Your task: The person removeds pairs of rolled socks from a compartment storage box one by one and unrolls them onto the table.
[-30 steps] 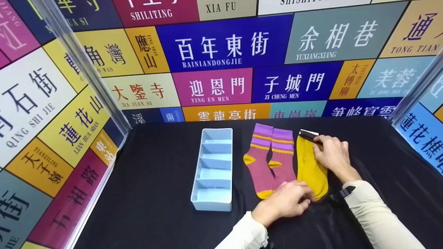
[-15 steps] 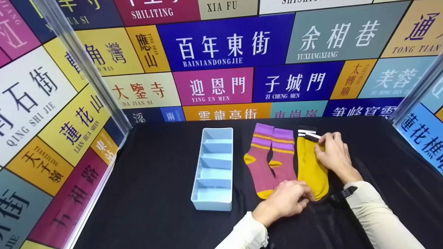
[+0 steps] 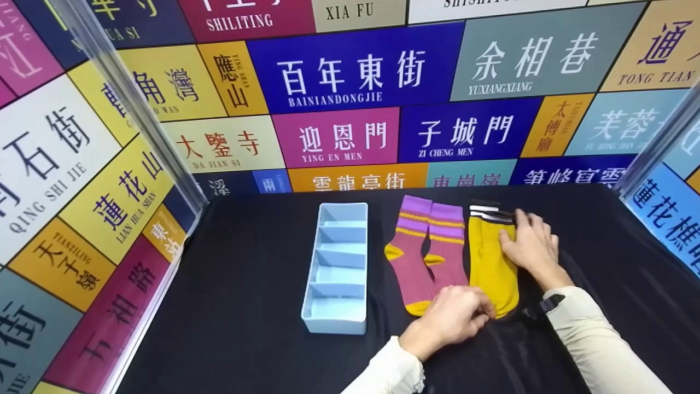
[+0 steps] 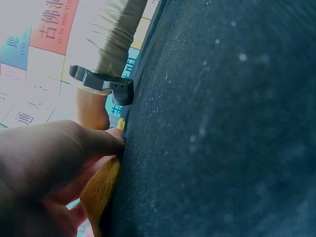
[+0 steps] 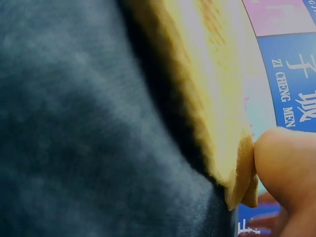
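A pair of yellow socks (image 3: 491, 262) with black-and-white striped cuffs lies flat on the black cloth. My left hand (image 3: 455, 314) pinches the toe end with curled fingers; in the left wrist view a lifted yellow edge (image 4: 101, 192) shows beside the fingers. At the cuff end, my right hand (image 3: 531, 241) holds the side edge, thumb on the yellow knit and forefinger by the black cuff. The right wrist view shows its thumb (image 5: 284, 163) against a raised yellow fold (image 5: 244, 173). The undersides of both hands' fingertips are hidden.
Left of the yellow socks lies a pair of mauve socks (image 3: 418, 262) with purple, yellow-striped cuffs, partly under the left hand. Farther left stands a light-blue divided box (image 3: 334, 326) with several compartments. Sign-printed panels (image 3: 350, 71) rise behind the black-covered table (image 3: 246, 284).
My right hand has shifted slightly right along the cuffs, spreading its thumb and forefinger. The striped cuff, folded over before, now lies flatter with its bands showing. My left hand has stayed put.
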`<state>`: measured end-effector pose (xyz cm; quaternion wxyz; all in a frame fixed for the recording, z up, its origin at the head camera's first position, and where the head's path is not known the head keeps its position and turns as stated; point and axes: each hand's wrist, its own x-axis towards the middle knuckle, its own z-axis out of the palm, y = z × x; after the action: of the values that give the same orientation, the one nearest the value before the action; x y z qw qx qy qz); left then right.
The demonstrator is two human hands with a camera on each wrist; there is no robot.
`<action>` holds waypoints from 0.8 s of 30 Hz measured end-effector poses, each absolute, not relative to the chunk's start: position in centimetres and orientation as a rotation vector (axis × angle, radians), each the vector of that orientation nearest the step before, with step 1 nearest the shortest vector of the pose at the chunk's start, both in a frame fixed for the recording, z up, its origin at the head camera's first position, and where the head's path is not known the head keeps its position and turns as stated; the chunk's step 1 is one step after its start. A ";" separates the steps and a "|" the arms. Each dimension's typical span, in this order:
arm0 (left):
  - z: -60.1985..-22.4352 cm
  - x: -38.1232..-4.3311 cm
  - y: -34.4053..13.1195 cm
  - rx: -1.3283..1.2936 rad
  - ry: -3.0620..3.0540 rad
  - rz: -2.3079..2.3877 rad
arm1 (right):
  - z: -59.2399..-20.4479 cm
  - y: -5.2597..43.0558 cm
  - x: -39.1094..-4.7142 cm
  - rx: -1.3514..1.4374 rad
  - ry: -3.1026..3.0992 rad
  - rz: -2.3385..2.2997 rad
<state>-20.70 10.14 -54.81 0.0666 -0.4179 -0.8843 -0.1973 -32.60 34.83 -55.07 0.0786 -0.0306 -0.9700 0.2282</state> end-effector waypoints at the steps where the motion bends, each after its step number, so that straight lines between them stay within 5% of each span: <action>1: -54.8 -20.7 10.1 -1.259 -2.667 -0.592 | -55.1 34.9 -32.6 -0.123 -2.880 0.693; 15: -54.6 -20.8 10.2 -1.247 -2.710 -0.590 | -55.1 35.1 -32.4 -0.027 -2.974 0.637; 24: -54.7 -20.8 10.0 -1.242 -2.678 -0.584 | -55.0 35.8 -32.1 -0.226 -2.854 0.762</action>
<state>-20.79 10.02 -54.72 0.0661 -0.4117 -0.8881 -0.1936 -32.07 35.80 -55.01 0.0893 -0.0761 -0.9595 0.2561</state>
